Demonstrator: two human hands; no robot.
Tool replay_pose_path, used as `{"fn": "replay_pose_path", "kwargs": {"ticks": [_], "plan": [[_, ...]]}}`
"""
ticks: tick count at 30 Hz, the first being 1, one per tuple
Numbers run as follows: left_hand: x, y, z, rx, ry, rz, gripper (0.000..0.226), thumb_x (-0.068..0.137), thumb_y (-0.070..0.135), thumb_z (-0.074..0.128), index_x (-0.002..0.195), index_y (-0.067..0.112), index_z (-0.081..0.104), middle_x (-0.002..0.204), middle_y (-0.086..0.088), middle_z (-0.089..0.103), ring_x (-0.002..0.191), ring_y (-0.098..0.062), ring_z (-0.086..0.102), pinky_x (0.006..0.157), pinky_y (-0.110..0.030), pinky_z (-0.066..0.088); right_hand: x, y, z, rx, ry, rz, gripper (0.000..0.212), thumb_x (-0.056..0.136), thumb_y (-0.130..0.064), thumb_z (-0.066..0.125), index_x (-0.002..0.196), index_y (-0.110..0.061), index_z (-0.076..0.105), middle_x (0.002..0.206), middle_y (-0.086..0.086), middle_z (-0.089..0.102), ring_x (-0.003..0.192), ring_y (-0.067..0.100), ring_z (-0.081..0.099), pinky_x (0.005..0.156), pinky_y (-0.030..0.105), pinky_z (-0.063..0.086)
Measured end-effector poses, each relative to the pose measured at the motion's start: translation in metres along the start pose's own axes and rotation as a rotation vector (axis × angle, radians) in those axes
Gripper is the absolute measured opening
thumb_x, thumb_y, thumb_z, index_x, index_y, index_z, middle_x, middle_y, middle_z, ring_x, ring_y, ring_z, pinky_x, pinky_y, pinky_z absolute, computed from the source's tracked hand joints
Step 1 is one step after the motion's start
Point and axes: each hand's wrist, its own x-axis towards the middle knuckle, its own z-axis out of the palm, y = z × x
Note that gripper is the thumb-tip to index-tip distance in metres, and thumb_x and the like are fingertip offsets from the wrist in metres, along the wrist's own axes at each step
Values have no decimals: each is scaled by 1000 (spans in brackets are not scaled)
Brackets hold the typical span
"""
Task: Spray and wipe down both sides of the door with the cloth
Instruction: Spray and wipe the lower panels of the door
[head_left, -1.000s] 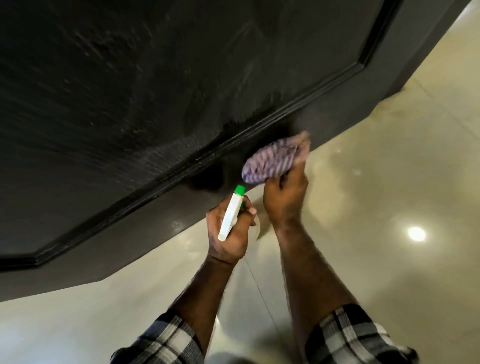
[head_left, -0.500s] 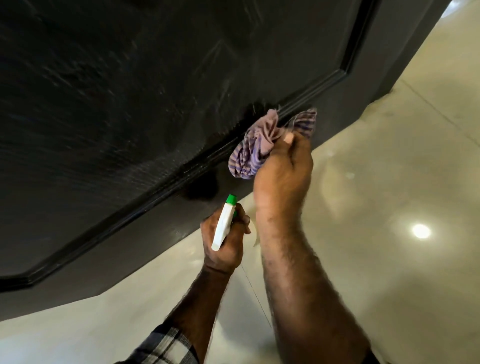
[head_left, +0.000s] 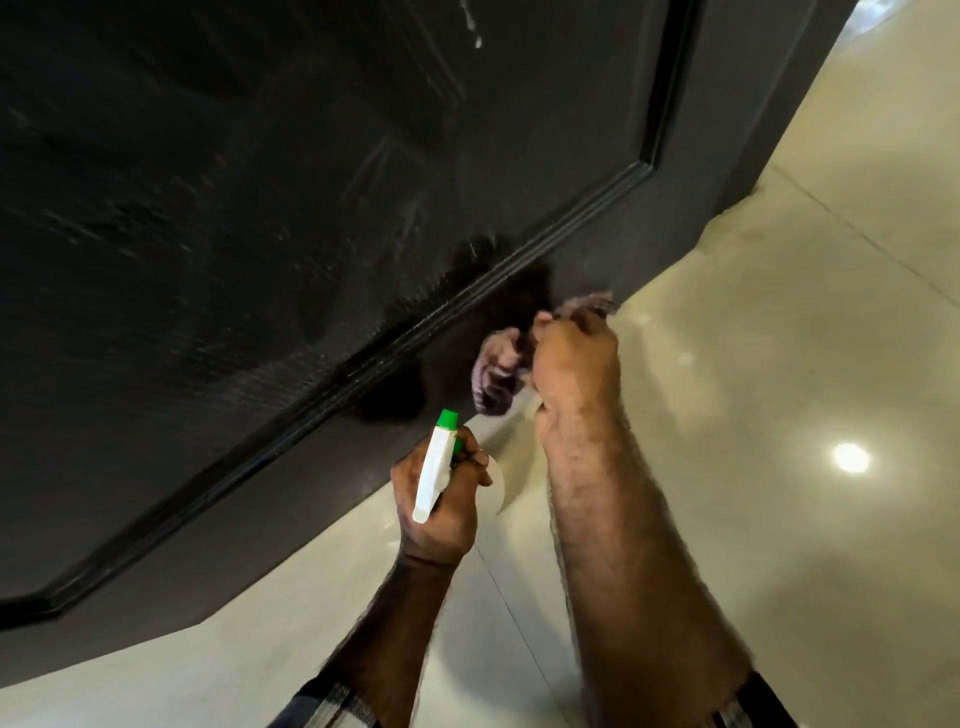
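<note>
A dark panelled door (head_left: 260, 234) fills the upper left, streaked with wet wipe marks and a raised moulding running diagonally. My right hand (head_left: 576, 364) grips a bunched purple striped cloth (head_left: 496, 376) and holds it against the door's bottom rail, just below the moulding. My left hand (head_left: 441, 504) grips a white spray bottle (head_left: 435, 473) with a green nozzle pointing up toward the door, a little below and left of the cloth. Most of the bottle's body is hidden behind my hand.
Glossy beige floor tiles (head_left: 753, 467) spread to the right and below, with a bright ceiling-light reflection (head_left: 851, 457). The door's right edge (head_left: 769, 130) stands at the upper right. A droplet run (head_left: 475, 31) shows near the top of the panel.
My right hand has carried the cloth down from the moulding to the bottom rail near the floor. The left hand with the bottle has stayed almost where it was.
</note>
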Motion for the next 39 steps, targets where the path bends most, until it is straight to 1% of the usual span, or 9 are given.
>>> {"fn": "replay_pose_path", "kwargs": {"ticks": [8, 13, 17, 19, 22, 26, 31, 34, 39], "plan": [[3, 0, 9, -31, -30, 37, 13, 76, 1, 63, 82, 11, 70, 76, 0, 71, 64, -19, 69, 66, -28, 58, 5, 20, -21, -185, 140, -775, 63, 93, 1, 76, 152, 0, 54, 151, 15, 54, 143, 26, 55, 113, 31, 53], [5, 1, 12, -70, -27, 50, 12, 76, -7, 59, 81, 2, 67, 74, -3, 68, 62, -27, 67, 63, -31, 58, 43, 60, -39, -395, 132, -398, 42, 102, -24, 68, 144, -23, 65, 138, 1, 70, 128, 20, 65, 115, 35, 51], [5, -1, 10, -61, -25, 49, 15, 76, -6, 59, 83, 3, 68, 74, -7, 69, 62, -25, 68, 63, -29, 58, 40, -3, -28, -149, 108, -78, 22, 101, -20, 60, 118, -16, 73, 113, 5, 76, 108, 28, 74, 101, 48, 61], [5, -3, 12, -48, -29, 54, 18, 76, -8, 57, 83, 4, 68, 74, -6, 70, 62, -24, 68, 64, -27, 58, 14, -39, -24, -23, 5, -148, 23, 99, -16, 62, 120, -19, 72, 115, 5, 74, 106, 23, 73, 95, 47, 64], [11, 1, 19, -50, -69, 30, 16, 77, -6, 59, 82, 5, 69, 75, -4, 71, 63, -24, 68, 62, -32, 59, -23, -63, -23, -65, -126, -552, 70, 93, -3, 77, 156, -19, 52, 152, 3, 55, 131, 7, 57, 95, 13, 57], [21, 6, 36, -82, -105, 61, 20, 78, 9, 66, 83, 26, 76, 76, 1, 72, 66, -23, 69, 63, -34, 60, 15, -30, -27, -134, 37, -977, 70, 91, 4, 78, 154, 7, 48, 150, 15, 51, 145, 25, 52, 113, 19, 47], [22, 6, 42, -92, -55, 67, 17, 76, 4, 66, 74, 20, 73, 72, -4, 69, 63, -27, 68, 64, -31, 56, 63, 25, -51, -217, 140, -466, 49, 95, 0, 72, 143, -8, 67, 135, 8, 69, 128, 24, 66, 100, 4, 45], [25, 5, 46, -92, -67, 79, 13, 74, 14, 67, 73, 25, 75, 73, -4, 69, 63, -29, 67, 65, -34, 56, 83, 22, -53, -207, 134, -235, 31, 87, -15, 71, 117, -16, 80, 112, 4, 81, 107, 25, 76, 107, 37, 58], [34, 5, 66, -102, -93, 64, 20, 76, 2, 64, 71, 18, 74, 71, -5, 71, 64, -26, 71, 64, -32, 57, 26, -58, -44, -26, -84, -779, 44, 93, -7, 80, 133, -14, 62, 128, 2, 73, 117, 13, 72, 99, 36, 62]]}}
